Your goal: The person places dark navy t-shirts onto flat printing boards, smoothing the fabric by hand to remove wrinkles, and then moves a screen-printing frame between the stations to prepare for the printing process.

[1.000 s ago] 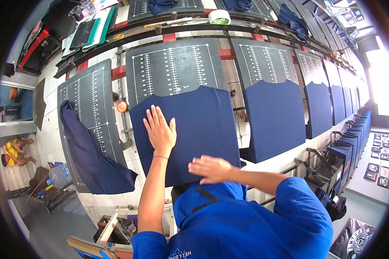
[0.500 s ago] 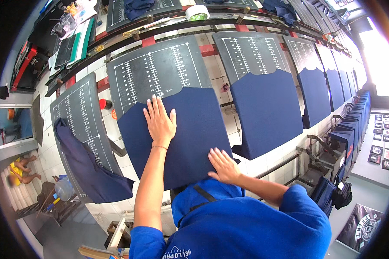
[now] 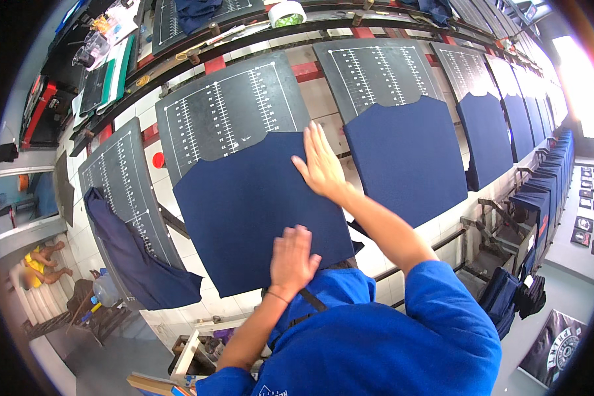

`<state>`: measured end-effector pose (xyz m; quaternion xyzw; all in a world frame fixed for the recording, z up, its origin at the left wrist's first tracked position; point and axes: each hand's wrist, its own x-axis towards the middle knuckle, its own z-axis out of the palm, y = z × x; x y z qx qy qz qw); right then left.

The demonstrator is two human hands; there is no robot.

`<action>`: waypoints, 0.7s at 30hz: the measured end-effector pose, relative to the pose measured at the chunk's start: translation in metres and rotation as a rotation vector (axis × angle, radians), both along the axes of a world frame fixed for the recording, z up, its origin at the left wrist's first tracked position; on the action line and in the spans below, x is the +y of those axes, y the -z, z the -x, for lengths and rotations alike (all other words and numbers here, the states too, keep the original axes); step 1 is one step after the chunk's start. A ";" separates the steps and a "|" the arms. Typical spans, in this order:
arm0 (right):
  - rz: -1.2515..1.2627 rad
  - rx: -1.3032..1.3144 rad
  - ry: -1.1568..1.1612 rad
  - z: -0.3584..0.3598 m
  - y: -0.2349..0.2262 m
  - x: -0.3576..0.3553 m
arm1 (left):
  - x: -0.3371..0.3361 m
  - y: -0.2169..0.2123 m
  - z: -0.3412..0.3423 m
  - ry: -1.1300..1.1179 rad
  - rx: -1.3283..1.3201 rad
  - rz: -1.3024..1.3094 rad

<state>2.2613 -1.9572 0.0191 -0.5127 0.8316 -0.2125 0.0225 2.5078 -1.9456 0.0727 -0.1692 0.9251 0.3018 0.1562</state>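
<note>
A navy fabric shirt panel (image 3: 244, 204) lies smooth over the near part of a dark board (image 3: 198, 125) printed with white ruler scales. My right hand (image 3: 320, 162) rests flat at the panel's far right corner, fingers stretched out. Close to the panel's near edge, my left hand (image 3: 294, 261) is also laid on the cloth with its fingers extended. Neither hand grips anything. On the left, another navy piece (image 3: 125, 251) hangs loose and folded across a tilted board (image 3: 115, 171). To the right, a matching panel (image 3: 406, 158) covers the lower part of its board (image 3: 383, 72).
More cloth-covered boards (image 3: 488, 138) run off to the right. Beyond them all stretches a dark rail (image 3: 244, 41) with a tape roll (image 3: 287, 14) near it. A red lid (image 3: 158, 160) sits between two boards. Far left, a person in yellow (image 3: 43, 261) is seated.
My right hand has slid from the panel's near right side up to its far right corner. My left hand has come back from the far edge toward the near edge.
</note>
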 end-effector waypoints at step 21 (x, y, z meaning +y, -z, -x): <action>-0.277 0.034 -0.051 -0.076 -0.010 0.026 | -0.067 0.027 -0.043 -0.624 0.209 0.435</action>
